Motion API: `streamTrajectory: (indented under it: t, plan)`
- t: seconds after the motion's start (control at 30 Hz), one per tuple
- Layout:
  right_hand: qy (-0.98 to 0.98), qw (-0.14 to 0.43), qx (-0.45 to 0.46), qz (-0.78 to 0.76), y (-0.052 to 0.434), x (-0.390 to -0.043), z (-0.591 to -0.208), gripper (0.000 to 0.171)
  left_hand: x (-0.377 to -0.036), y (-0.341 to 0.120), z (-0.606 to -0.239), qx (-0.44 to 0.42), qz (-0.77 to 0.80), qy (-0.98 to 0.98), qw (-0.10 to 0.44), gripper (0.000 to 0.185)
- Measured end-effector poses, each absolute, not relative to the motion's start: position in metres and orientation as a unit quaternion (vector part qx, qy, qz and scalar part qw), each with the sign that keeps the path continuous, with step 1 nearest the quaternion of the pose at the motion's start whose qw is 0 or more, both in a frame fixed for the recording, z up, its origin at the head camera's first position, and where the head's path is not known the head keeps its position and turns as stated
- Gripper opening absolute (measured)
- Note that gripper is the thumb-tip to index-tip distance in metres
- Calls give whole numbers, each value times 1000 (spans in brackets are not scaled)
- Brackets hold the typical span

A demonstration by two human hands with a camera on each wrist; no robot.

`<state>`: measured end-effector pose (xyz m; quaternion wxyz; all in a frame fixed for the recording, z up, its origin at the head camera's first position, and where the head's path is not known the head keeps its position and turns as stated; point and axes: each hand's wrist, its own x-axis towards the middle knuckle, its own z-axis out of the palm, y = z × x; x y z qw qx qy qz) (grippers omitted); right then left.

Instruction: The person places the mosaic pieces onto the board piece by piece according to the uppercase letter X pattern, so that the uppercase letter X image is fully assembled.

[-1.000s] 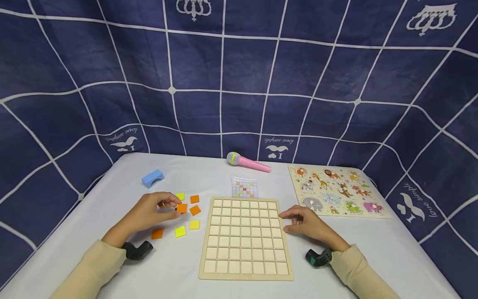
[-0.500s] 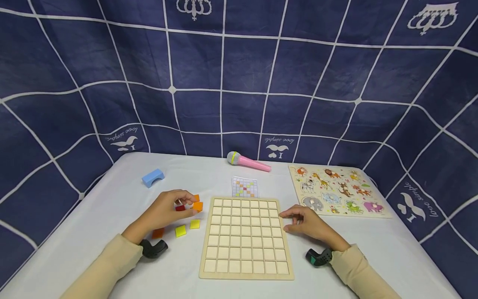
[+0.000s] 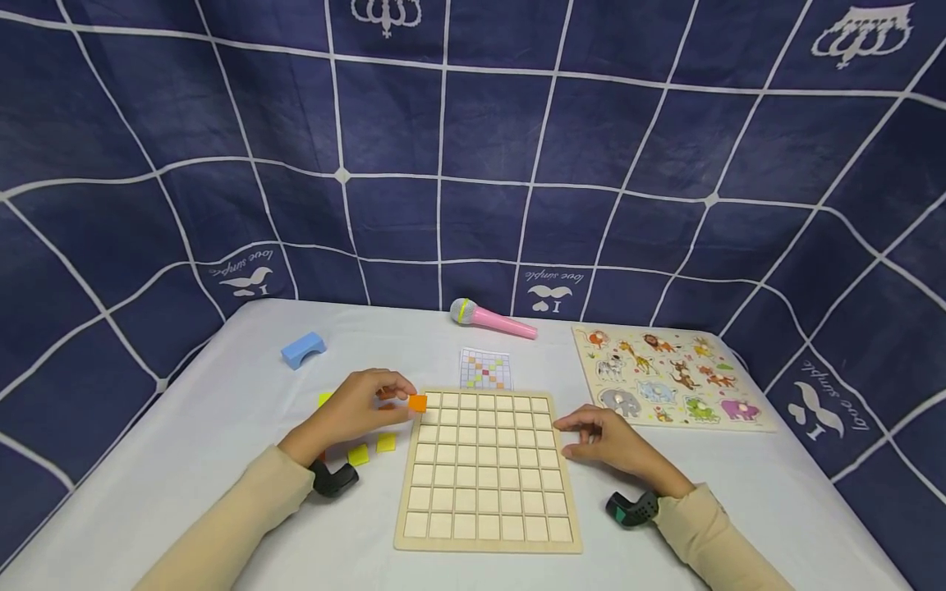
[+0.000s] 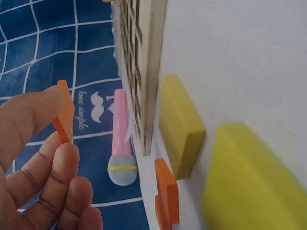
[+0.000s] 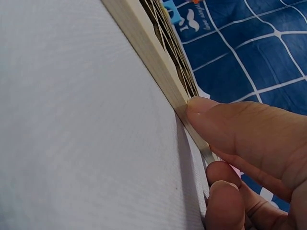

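My left hand (image 3: 362,404) pinches an orange square tile (image 3: 418,403) between thumb and fingertips, just over the far left corner of the wooden grid board (image 3: 488,546). In the left wrist view that orange tile (image 4: 66,112) is held up off the table. Yellow tiles (image 3: 358,455) lie beside the board under the left hand, and other orange tiles (image 4: 168,189) lie close by, mostly hidden from the head camera. My right hand (image 3: 613,442) touches the board's right edge with thumb and fingers; the right wrist view shows the thumb against the edge (image 5: 148,52).
A small card with a coloured grid (image 3: 484,368) lies behind the board, and a pink toy microphone (image 3: 502,323) farther back. A blue arch block (image 3: 303,351) sits at the back left. An animal peg puzzle (image 3: 665,377) lies at the right.
My left hand has carried the orange tile rightward from the loose tiles to the board's far left corner. The right hand has stayed at the board's edge.
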<state>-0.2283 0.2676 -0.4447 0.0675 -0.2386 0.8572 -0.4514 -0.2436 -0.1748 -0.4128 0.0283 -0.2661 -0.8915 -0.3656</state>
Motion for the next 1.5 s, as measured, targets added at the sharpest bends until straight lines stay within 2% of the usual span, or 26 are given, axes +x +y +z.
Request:
streamTrajectory:
  t: [0.43, 0.83, 1.5]
  plan:
    - [855, 54, -251, -451, 268, -226, -443, 35, -251, -154, -418, -284, -336, -898, 26, 26]
    - [855, 58, -247, -452, 269, -227, -445, 36, -257, -135, -419, -305, -307, -901, 6, 18]
    - [850, 60, -254, -457, 269, -227, -446, 36, -257, -119, -420, -236, -294, -926, -31, 21]
